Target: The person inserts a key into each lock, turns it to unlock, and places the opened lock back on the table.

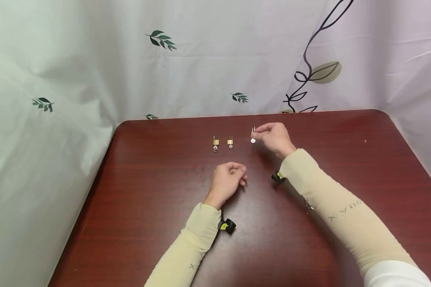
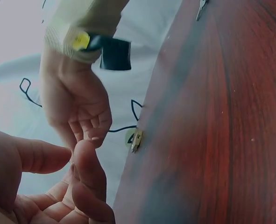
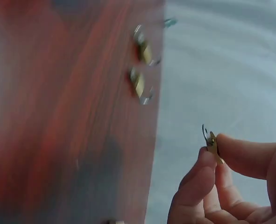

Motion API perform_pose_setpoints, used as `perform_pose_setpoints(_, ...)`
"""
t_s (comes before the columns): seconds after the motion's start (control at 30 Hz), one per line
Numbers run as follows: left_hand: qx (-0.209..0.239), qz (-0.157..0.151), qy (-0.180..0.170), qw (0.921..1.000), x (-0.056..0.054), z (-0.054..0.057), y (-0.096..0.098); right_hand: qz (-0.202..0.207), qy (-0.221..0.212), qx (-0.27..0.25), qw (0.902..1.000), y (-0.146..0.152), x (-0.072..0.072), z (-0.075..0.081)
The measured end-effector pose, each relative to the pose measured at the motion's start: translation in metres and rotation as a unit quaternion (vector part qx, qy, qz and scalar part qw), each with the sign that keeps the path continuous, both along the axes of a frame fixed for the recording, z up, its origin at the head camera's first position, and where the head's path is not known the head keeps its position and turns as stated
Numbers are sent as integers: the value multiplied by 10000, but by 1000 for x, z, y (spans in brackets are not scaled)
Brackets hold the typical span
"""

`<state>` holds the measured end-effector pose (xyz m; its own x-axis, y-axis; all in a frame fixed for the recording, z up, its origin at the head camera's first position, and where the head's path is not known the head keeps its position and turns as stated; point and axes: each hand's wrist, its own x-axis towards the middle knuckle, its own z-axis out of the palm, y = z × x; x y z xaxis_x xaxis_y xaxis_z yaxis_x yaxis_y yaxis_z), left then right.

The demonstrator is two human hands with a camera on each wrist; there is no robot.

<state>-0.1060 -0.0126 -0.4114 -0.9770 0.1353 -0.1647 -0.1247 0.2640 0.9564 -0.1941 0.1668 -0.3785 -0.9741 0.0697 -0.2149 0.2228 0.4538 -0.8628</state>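
My right hand (image 1: 274,139) is over the far part of the table. Between thumb and fingers it pinches a small brass padlock (image 3: 212,145), its shackle up and a round-headed silver key (image 1: 253,140) hanging below in the head view. Left of it, two more small brass padlocks, one at the left (image 1: 216,142) and one nearer the hand (image 1: 230,142), lie on the table with their shackles raised and keys in them. Nearer the body, my left hand (image 1: 228,181) hovers with loosely curled fingers; nothing shows in its grasp. Thumb and forefinger come close together in the left wrist view.
The dark red wooden table (image 1: 147,191) ends at a rounded far edge before a pale leaf-printed curtain (image 1: 208,59). Partly hidden by the right forearm lies a small metal item (image 1: 309,205), which looks like a key in the left wrist view. Each wrist wears a black camera strap.
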Motion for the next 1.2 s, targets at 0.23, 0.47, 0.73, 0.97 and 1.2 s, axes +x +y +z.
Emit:
perform_pose_setpoints(0.23,18,-36,-19,10000,2,-1,2,58,-395,641,9971,-1,-22,-5)
perform_pose_setpoints(0.47,-24,-132,-7,9999,3,-4,4,90,-704,927,9932,-11,-34,-14)
perform_pose_setpoints(0.73,-147,-205,-68,9997,4,-6,6,495,-631,1836,9797,-20,-34,-16)
perform_pose_setpoints(0.97,-135,-198,-24,9997,6,-6,5,619,-405,2381,9684,-23,-34,-21)
perform_pose_setpoints(1.2,-130,-198,-49,9997,6,-7,3,562,-394,2326,9701,-20,-34,-24)
